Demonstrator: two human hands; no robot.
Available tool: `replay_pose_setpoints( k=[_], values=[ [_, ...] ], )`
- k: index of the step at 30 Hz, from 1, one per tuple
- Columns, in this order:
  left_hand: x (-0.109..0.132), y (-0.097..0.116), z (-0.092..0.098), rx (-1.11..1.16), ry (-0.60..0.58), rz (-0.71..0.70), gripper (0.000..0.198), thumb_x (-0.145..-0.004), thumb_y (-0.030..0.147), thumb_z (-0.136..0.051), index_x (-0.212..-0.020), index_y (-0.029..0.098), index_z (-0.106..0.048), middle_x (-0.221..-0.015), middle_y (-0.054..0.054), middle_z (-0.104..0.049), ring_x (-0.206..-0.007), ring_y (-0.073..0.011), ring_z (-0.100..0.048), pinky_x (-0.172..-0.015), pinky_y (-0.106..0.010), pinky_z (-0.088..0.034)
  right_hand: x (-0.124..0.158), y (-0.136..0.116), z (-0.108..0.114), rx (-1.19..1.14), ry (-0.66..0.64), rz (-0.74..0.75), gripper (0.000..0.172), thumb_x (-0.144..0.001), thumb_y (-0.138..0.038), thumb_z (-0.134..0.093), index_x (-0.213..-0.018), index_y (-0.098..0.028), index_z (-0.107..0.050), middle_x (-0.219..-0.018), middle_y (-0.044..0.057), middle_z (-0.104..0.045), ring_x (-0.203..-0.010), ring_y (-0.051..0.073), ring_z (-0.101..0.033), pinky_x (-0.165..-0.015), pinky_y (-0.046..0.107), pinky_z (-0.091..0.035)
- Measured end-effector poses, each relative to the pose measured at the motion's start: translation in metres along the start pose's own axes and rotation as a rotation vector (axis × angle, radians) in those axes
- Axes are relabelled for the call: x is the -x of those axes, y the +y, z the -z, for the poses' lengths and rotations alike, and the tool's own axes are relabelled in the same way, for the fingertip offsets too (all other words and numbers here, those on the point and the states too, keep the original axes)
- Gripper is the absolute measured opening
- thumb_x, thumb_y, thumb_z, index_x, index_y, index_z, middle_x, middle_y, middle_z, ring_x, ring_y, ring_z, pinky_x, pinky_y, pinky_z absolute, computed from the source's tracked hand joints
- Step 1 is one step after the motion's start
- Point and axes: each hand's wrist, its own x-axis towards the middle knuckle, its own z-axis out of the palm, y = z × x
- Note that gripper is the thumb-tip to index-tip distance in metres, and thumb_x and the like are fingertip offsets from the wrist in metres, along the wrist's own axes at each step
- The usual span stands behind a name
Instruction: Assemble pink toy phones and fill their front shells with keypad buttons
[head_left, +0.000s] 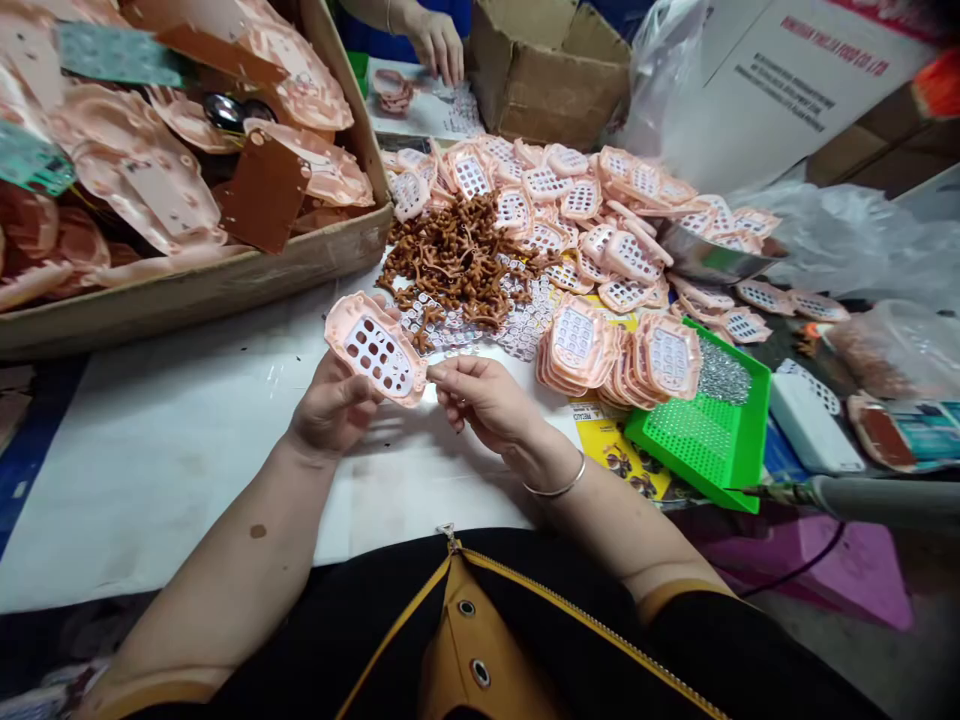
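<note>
My left hand [335, 405] grips a pink plastic shell [377, 349] with a white panel full of holes, tilted above the white table. Thumb and fingers hold it by its left and lower edge. At the shell's right end, my right hand [480, 395] is closed in a pinch; whether it grips the shell's tip or a small part there is hidden by the fingers. Just beyond my hands lies a heap of brown branched plastic pieces [465, 250], with small clear button pieces [517, 325] spread around it.
Left stands a cardboard box [300, 262] of shells and circuit boards. Pink shells [547, 185] pile up behind the brown heap. Stacked shells [577, 340] and a green tray [694, 440] with screws sit right. A co-worker's hand [437, 45] is across the table, beside an open carton [544, 85].
</note>
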Motion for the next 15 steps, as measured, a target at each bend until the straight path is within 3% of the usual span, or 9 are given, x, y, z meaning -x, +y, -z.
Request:
replay_pose_setpoints(
  k=[3,7,11,15],
  values=[
    [0.0,-0.002,-0.001,-0.031,-0.031,0.001,0.096,-0.061,0.035,-0.092,-0.145,0.027,-0.047,-0.131,-0.01,-0.065,-0.118,-0.0258,-0.061,-0.097,-0.036,-0.051,0.002,0.002,0.0,0.029,0.021,-0.008,0.05,-0.053,-0.056,-0.089,-0.061,-0.017,-0.06,-0.048,-0.008,-0.057,-0.035,0.003,-0.045,-0.032,0.015,-0.032],
    [0.002,-0.006,-0.001,-0.087,-0.064,0.031,0.101,-0.061,0.034,-0.092,-0.149,0.029,-0.042,-0.133,-0.01,-0.063,-0.121,-0.0282,-0.06,-0.099,-0.04,-0.05,0.003,0.005,-0.002,0.032,0.027,-0.008,0.044,-0.058,-0.054,-0.085,-0.061,-0.017,-0.06,-0.05,-0.007,-0.058,-0.036,0.003,-0.045,-0.033,0.017,-0.032],
    [0.005,-0.007,-0.001,-0.132,-0.081,0.026,0.099,-0.059,0.034,-0.093,-0.146,0.03,-0.047,-0.136,-0.01,-0.061,-0.123,-0.0302,-0.058,-0.098,-0.041,-0.051,0.003,0.009,-0.003,0.031,0.039,-0.011,0.043,-0.06,-0.055,-0.082,-0.065,-0.018,-0.06,-0.055,-0.006,-0.061,-0.04,0.005,-0.048,-0.034,0.018,-0.032],
    [0.007,-0.005,-0.005,-0.13,-0.047,0.022,0.095,-0.057,0.031,-0.094,-0.142,0.03,-0.052,-0.14,-0.009,-0.059,-0.124,-0.0281,-0.057,-0.098,-0.036,-0.052,-0.001,0.014,-0.003,0.119,0.044,0.061,0.051,-0.062,-0.063,-0.081,-0.061,-0.02,-0.054,-0.047,-0.009,-0.05,-0.037,0.005,-0.039,-0.034,0.02,-0.028]
  ],
)
